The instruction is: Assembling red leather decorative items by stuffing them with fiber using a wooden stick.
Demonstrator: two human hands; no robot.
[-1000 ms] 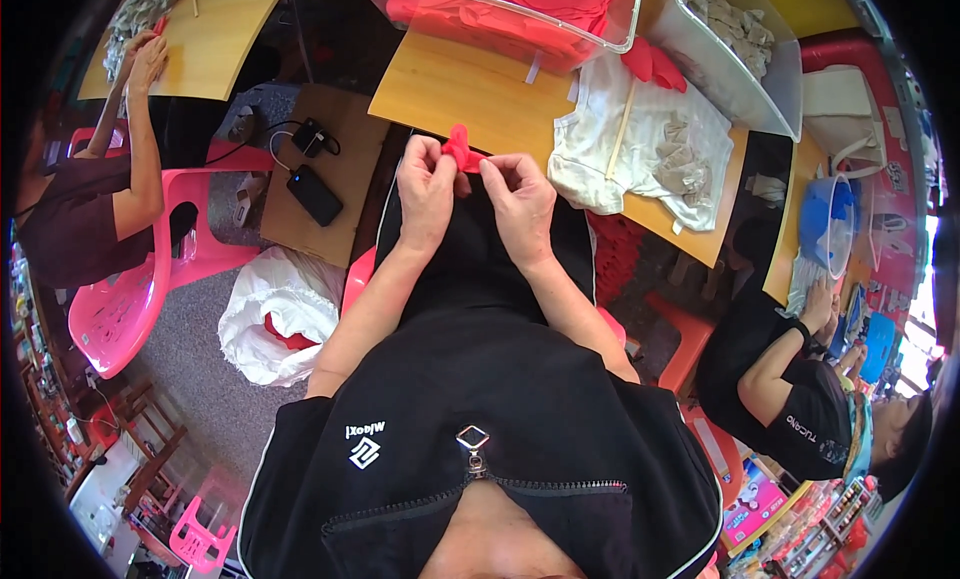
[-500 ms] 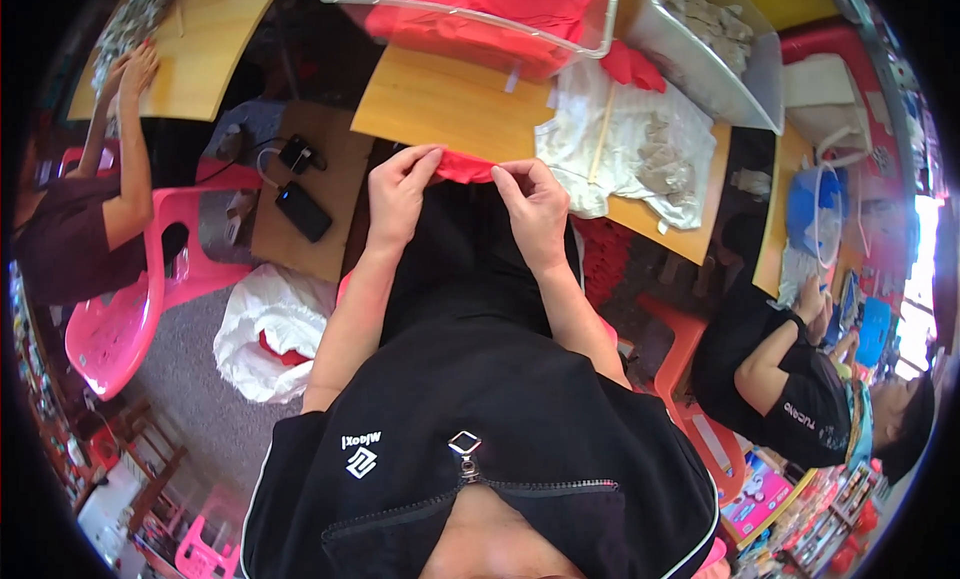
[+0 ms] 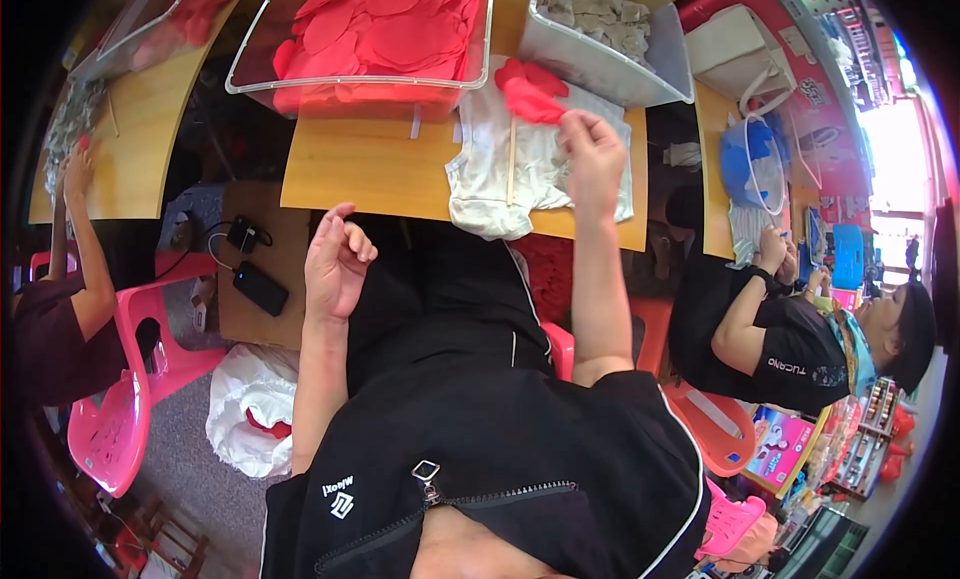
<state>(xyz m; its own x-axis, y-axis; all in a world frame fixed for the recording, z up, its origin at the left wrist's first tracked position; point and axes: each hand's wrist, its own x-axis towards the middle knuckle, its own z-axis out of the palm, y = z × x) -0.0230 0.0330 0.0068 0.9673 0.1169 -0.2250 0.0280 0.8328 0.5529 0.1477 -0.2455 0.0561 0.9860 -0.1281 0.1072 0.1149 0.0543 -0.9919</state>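
red fabric piece (image 3: 530, 94) | small, soft, crumpled petal-like shape | pinched at its lower edge by right hand (image 3: 592, 159), raised above white cloth (image 3: 490, 179) on wooden table (image 3: 370, 174) | just beside clear bin (image 3: 362, 39) of similar red pieces

Desk (image 3: 370, 174) looks like smooth matt wood, the bin (image 3: 360, 74) is clear glossy plastic, red petals (image 3: 528, 91) and white cloth (image 3: 490, 184) are soft matt fabric, chairs (image 3: 110, 429) glossy pink plastic.

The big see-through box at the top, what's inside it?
The clear plastic bin is full of flat red fabric pieces, piled in overlapping layers. Only the top layers show; anything underneath the pile is covered. The right hand holds up one similar red piece nearby.
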